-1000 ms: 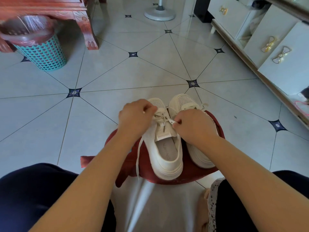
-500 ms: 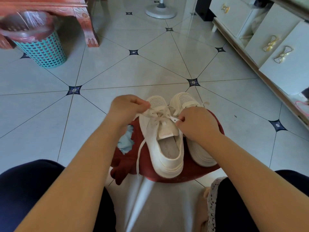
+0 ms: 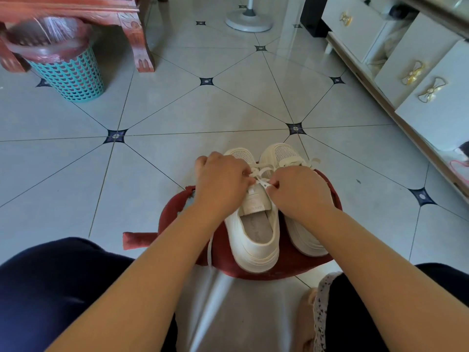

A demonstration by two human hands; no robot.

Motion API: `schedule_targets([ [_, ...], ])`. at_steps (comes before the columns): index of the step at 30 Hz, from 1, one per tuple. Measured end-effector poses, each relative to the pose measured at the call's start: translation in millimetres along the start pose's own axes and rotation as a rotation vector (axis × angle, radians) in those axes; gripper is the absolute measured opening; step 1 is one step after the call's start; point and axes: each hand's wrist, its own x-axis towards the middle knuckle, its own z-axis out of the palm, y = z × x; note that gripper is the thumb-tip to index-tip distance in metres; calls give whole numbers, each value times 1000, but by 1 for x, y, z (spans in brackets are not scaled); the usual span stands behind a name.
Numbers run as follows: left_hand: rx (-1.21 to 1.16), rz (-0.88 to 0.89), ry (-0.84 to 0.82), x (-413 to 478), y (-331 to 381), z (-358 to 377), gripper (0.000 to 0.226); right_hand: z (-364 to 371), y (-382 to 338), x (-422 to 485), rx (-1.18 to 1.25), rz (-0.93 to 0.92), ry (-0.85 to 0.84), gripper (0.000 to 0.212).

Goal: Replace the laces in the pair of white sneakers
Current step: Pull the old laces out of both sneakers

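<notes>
White lace [image 3: 262, 170] crosses the near sneaker [image 3: 256, 232], set beside its mate [image 3: 281, 154] on a red cushion [image 3: 304, 266] on the tiled floor [image 3: 177, 110]. Our left hand [image 3: 223, 179], drawn outward half a second ago, is back at the tongue. Both hands pinch the lace, our right hand [image 3: 300, 193] at its tip. We judge another eyelet comes next.

Home living room: patterned tile floor [image 3: 165, 118], carved wooden furniture [image 3: 137, 34], bow-handled cabinet [image 3: 431, 80], laundry-style wastebasket [image 3: 73, 74]
</notes>
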Motion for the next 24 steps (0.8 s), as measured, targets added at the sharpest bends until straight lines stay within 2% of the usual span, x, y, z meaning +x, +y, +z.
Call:
schedule_targets([
  [4, 201, 51, -10, 2, 6, 8, 22, 0, 0, -1, -12, -20, -6, 23],
  [7, 183, 5, -34, 5, 10, 6, 18, 0, 1, -2, 4, -30, -5, 21],
  [9, -101, -112, 8, 5, 9, 1, 18, 0, 2, -2, 22, -18, -5, 27],
  [12, -1020, -416, 99, 9, -6, -32, 23, 1, 4, 0, 29, 1, -21, 35],
  [13, -1146, -461, 116, 11, -15, -42, 25, 2, 4, 1, 27, -3, -17, 31],
  [14, -1101, -478, 60, 15, -22, -49, 24, 2, 4, 1, 23, -11, -11, 26],
  [16, -608, -459, -143, 16, -26, -48, 21, 1, 3, 0, 18, -22, -5, 20],
  [18, -252, -310, -118, 8, -22, -30, 9, 1, 2, 0, 15, -22, 2, 20],
  [21, -98, -61, -64, -6, -9, -4, 28, 1, 1, -1, -7, -21, 11, 21],
  [24, -60, 55, -19, 0, 2, 6, 33, 0, 1, -1, -15, -32, 19, 23],
])
